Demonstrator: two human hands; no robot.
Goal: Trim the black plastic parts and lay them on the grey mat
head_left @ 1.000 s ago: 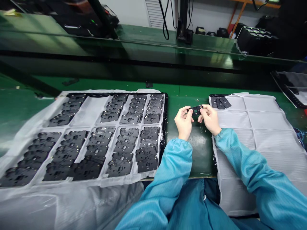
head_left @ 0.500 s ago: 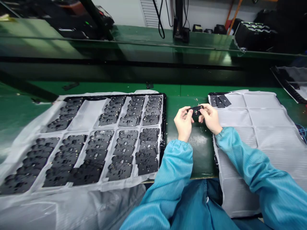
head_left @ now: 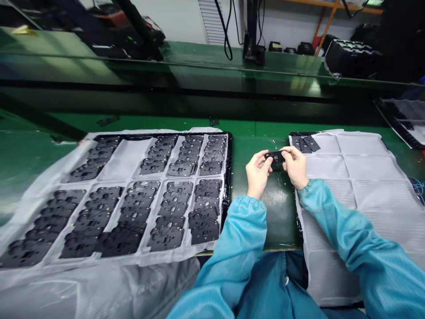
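Observation:
A small flat black part [head_left: 275, 156] is pinched between my two hands over the green bench. My left hand [head_left: 257, 174] grips its left end with closed fingers; my right hand [head_left: 296, 167] grips its right end. To the left lies a black tray [head_left: 228, 177] lined with white sheet, filled with overlapping rows of several like black parts [head_left: 172, 208]. To the right a second tray under a white padded sheet [head_left: 358, 177] holds a few black parts [head_left: 305, 143] in its far left cell.
A raised green shelf [head_left: 199, 66] runs behind the bench, carrying black equipment [head_left: 352, 57] and hanging cables [head_left: 229, 31]. Another lined tray [head_left: 403, 117] sits at far right. My blue-sleeved arms and lap fill the near edge.
Both hands with the part have shifted slightly to the right and the part has turned a little between the fingers; the view moved slightly.

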